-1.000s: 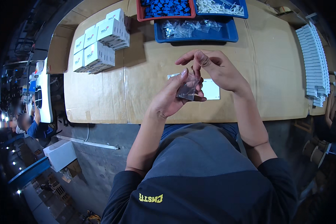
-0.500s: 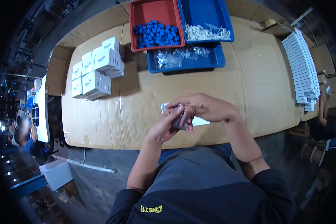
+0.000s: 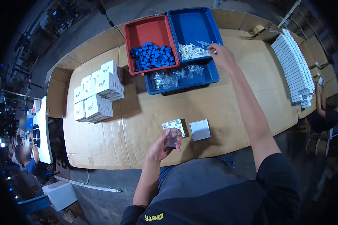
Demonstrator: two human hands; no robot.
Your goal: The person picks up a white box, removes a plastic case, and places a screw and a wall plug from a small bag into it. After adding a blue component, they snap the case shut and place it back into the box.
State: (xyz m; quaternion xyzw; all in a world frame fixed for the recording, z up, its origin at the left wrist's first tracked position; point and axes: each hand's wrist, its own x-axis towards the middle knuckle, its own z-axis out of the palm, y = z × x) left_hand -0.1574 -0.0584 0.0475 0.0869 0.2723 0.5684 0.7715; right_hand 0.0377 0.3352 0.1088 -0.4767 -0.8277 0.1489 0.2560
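Near the front of the table, my left hand (image 3: 162, 147) holds a small clear plastic bag (image 3: 172, 139) between thumb and fingers. My right hand (image 3: 222, 56) is stretched out to the right edge of the upper blue tray (image 3: 193, 20), its fingertips pinched together beside the white plastic pieces (image 3: 191, 51). Whatever is in that pinch is too small to make out. Just beyond my left hand lies a small box (image 3: 172, 124) with a grey-and-white patterned top. A white square device (image 3: 200, 130) with a plain face lies to its right.
A red tray (image 3: 148, 30) holds blue plastic pieces (image 3: 152, 56). Below it, another blue tray (image 3: 187, 84) carries clear bags. White boxes (image 3: 97, 90) are stacked at the left, and long rows of white units (image 3: 293, 69) at the right. Other people are at both sides.
My right hand has left my left hand and reached forward to the tray of white pieces. My left hand keeps the bag. The small box and white device have come into clear view.
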